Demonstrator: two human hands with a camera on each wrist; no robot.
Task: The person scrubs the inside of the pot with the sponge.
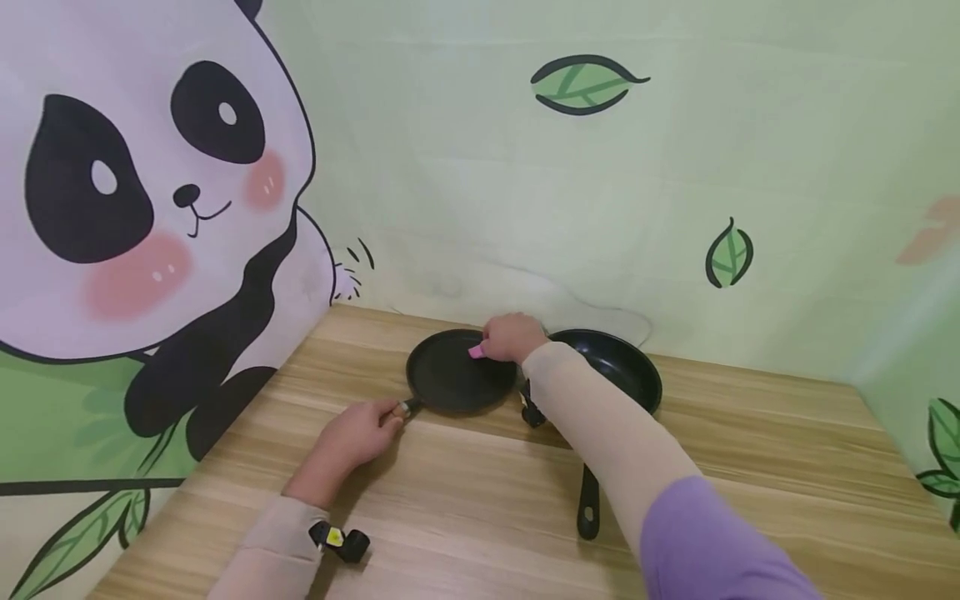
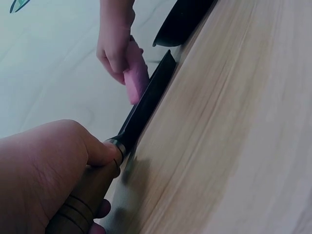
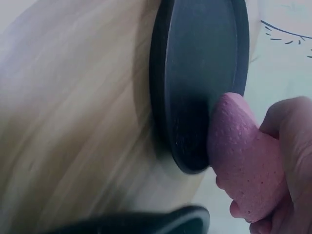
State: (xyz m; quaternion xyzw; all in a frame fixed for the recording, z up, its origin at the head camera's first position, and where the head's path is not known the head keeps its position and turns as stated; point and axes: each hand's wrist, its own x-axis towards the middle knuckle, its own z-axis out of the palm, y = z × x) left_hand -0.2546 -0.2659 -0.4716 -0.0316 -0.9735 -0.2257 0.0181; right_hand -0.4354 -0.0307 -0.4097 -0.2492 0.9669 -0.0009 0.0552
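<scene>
A shallow black flat pan (image 1: 453,379) stands at the back of the wooden table. My left hand (image 1: 358,433) grips its handle (image 2: 90,187), which is brown with a metal collar in the left wrist view. Over the pan's far right side, my right hand (image 1: 512,337) holds a pink sponge (image 3: 246,158) between thumb and fingers. The sponge's tip overlaps the pan's inner surface near the rim in the right wrist view. That surface looks dark and smooth.
A deeper black frying pan (image 1: 630,371) sits just to the right, partly hidden behind my right forearm, its handle (image 1: 588,504) pointing toward me. Behind the wooden table (image 1: 450,508) rises a pale green wall covering (image 1: 450,167) with a panda and leaves.
</scene>
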